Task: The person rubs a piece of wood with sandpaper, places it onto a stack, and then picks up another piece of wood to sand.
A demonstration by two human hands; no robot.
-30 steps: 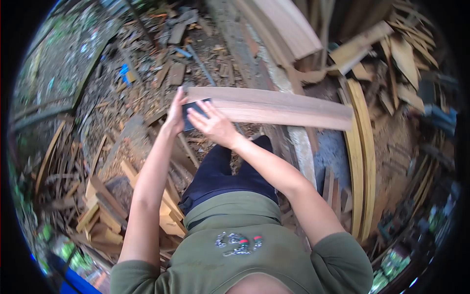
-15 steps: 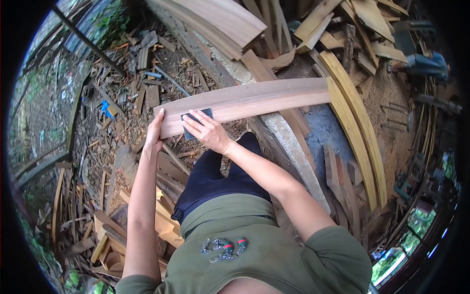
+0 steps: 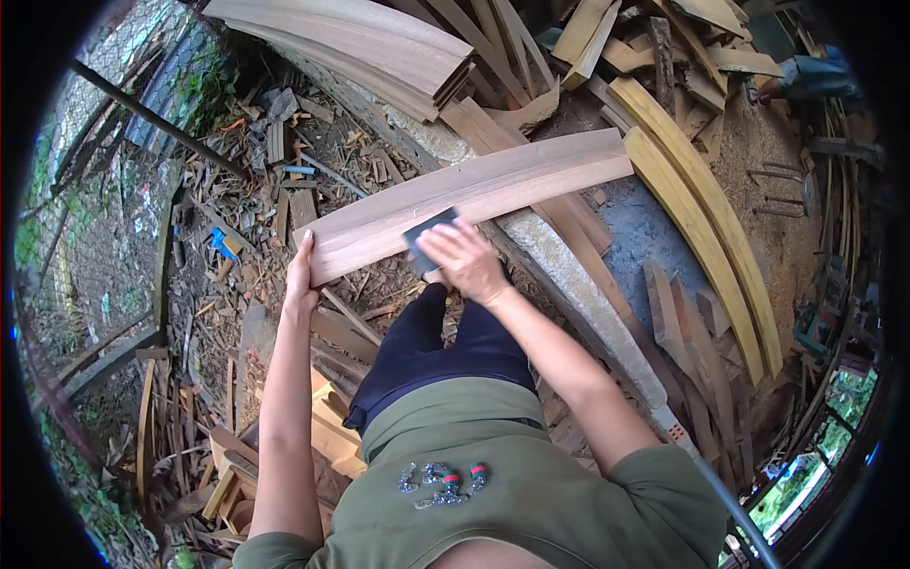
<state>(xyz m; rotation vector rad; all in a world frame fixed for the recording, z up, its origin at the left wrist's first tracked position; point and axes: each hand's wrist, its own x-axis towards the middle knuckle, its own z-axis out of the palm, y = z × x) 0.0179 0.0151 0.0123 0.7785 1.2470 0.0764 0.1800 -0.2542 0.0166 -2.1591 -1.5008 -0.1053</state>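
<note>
A curved, reddish-brown wooden board (image 3: 531,171) stretches across the view in front of me. My left hand (image 3: 300,280) grips its left end, thumb on the top face and the other fingers hidden beneath. Under the fingers of my right hand (image 3: 468,266) is a dark sheet of sandpaper (image 3: 424,228), held at the board's near edge. That hand is blurred by motion. The far right end of the board lies by a pair of curved yellowish boards (image 3: 697,223).
Stacked curved boards (image 3: 351,38) lie at the top. A concrete ledge (image 3: 569,284) runs diagonally beneath the board. Scrap wood (image 3: 697,57) is piled at top right, wood chips (image 3: 370,156) litter the ground, and cut pieces (image 3: 237,474) lie at lower left. Part of another person (image 3: 815,78) shows at far right.
My right hand has slid rightward along the board with the sandpaper. My left hand keeps its hold on the left end. The whole view has shifted slightly.
</note>
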